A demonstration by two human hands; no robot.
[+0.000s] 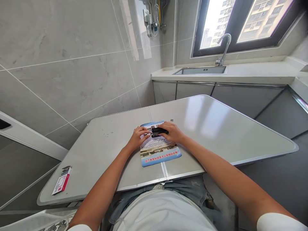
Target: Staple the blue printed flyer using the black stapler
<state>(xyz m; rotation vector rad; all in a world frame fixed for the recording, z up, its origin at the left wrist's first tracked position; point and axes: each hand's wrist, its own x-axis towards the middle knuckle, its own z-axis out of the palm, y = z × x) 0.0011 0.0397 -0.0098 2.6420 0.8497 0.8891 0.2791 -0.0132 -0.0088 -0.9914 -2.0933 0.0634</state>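
My right hand (171, 131) is closed around a black stapler (159, 130), which it holds over a printed sheet (156, 150). The stapler's front end points to the left, towards my other hand. Fingers of my left hand (139, 137) are pinched together on a small whitish piece (147, 134) by the stapler's front end. What exactly this piece is, I cannot make out. Under both hands lies the sheet, blue-edged, with a building picture and red characters along its near edge.
A pale folding table (209, 138) carries the sheet across its middle seam. At the table's left end lies a red and white packet (62, 183) with dark strips at its top. Beyond stand a counter with a sink (199, 70) and a faucet (225, 48), below a window.
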